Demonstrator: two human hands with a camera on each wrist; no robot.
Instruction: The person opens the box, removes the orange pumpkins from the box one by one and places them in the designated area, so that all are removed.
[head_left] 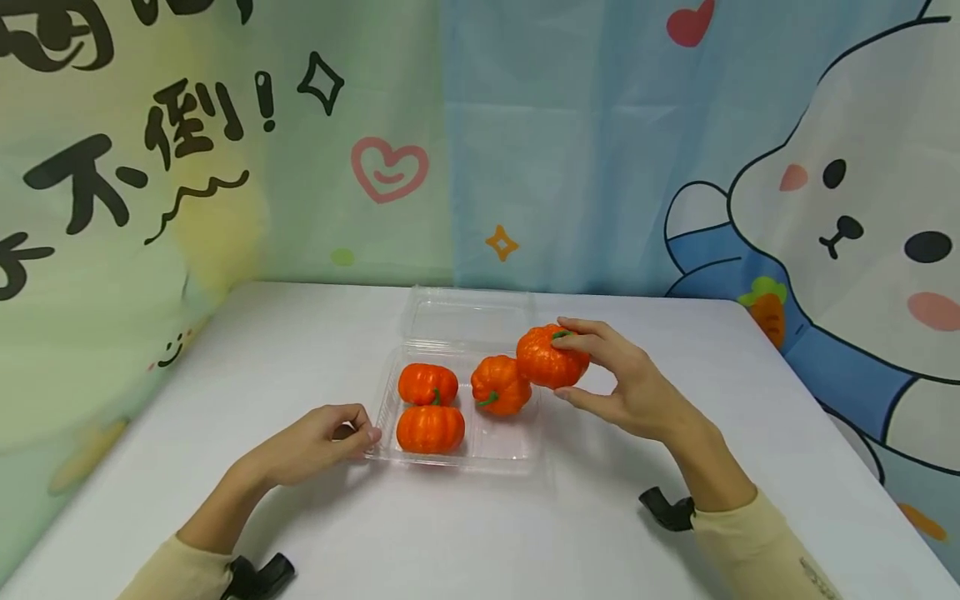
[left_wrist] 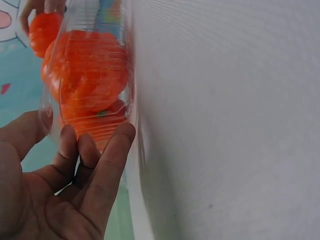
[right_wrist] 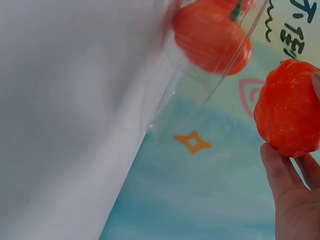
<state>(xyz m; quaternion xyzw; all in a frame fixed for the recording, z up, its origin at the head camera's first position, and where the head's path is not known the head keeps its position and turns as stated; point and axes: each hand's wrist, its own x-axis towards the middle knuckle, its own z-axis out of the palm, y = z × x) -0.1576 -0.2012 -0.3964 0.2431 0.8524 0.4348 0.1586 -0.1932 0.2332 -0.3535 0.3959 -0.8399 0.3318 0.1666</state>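
A clear plastic clamshell box (head_left: 504, 450) lies on the table with its lid (head_left: 471, 318) folded back. My left hand (head_left: 324, 442) pinches the box's left front edge, thumb on the rim and fingers against the wall in the left wrist view. Two small orange pumpkins, one behind (head_left: 426, 383) and one in front (head_left: 431, 430), sit in the left side of the box. A third orange pumpkin (head_left: 498, 387) sits in the back right part. My right hand (head_left: 630, 379) grips a bumpy orange pumpkin (right_wrist: 289, 107) with a green stem, raised over the box's back right.
The white table (head_left: 465, 542) runs back to a printed cloth backdrop (head_left: 570, 150). Black wrist camera mounts (head_left: 667, 508) stick out by both sleeves, close above the tabletop.
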